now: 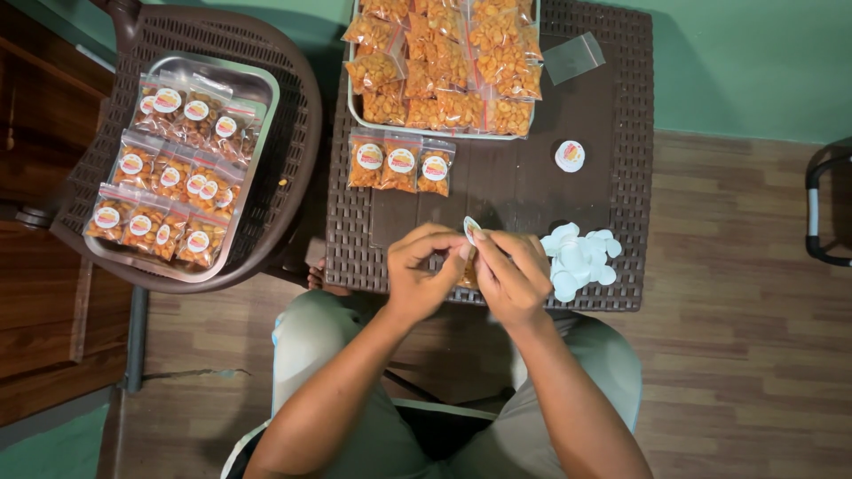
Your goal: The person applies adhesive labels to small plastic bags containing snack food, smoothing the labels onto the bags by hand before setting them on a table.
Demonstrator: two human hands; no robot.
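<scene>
I am pinching a small round white sticker (470,228) between the fingers of both my left hand (424,270) and right hand (513,275) above the dark woven counter (506,186), with three labelled orange snack pouches (400,162) finished and the white tray of unlabelled pouches (444,62) remaining.

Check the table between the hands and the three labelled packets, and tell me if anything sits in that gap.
Nothing visible does. The left hand and right hand hold a round sticker, and bare dark table lies between them and the three labelled packets.
</scene>
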